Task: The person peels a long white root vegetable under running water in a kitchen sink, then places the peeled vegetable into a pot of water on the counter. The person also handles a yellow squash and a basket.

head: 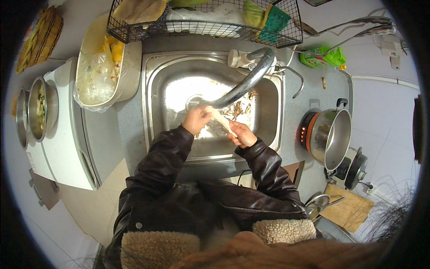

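A long, pale, peeled vegetable (pixel 220 118), perhaps a root, slants between my hands above the stainless steel sink (pixel 208 148). My left hand (pixel 196 120) grips its upper end, just below the mouth of the curved metal faucet (pixel 247 82). Around its lower end, the fingers of my right hand (pixel 243 134) are closed. Brown peelings (pixel 236 109) lie scattered over the sink floor beyond my hands. The drain (pixel 194 101) is partly covered by the faucet and my left hand. Whether water is running cannot be made out.
A black wire basket (pixel 201 25) holding a green sponge (pixel 274 23) spans the back. Left stands a plastic-lined bin (pixel 132 72). To the right are a green bottle (pixel 322 58), a steel pot (pixel 324 134) and a wooden cutting board (pixel 351 208). Metal bowls (pixel 52 109) sit at far left.
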A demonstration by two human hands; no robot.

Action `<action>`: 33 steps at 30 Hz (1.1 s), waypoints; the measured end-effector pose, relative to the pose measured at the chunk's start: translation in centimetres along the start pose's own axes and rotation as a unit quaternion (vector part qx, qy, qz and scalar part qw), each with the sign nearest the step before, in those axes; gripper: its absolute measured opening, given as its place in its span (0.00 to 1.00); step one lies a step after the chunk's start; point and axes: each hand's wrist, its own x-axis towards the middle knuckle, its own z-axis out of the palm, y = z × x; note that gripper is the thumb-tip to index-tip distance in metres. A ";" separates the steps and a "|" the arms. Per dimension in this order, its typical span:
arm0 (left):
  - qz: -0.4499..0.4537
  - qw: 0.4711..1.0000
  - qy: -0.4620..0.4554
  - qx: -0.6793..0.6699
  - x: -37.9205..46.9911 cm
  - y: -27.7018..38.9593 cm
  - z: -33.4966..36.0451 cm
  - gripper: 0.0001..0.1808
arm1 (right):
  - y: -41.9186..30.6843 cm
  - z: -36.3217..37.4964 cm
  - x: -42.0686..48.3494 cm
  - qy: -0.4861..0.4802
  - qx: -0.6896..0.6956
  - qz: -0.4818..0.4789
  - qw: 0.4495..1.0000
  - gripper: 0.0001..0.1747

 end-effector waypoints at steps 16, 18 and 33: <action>-0.029 0.997 0.058 0.052 1.1 -1.6 0.5 0.09 | 0.4 0.4 1.0 -0.012 0.093 -0.017 0.995 0.16; -0.043 0.986 0.039 0.156 1.4 -2.6 0.0 0.15 | 0.5 0.6 1.3 -0.012 0.114 -0.009 0.993 0.15; -0.003 0.999 0.020 0.036 1.8 -3.2 -1.0 0.30 | -0.1 2.5 3.3 -0.024 0.118 -0.003 0.993 0.11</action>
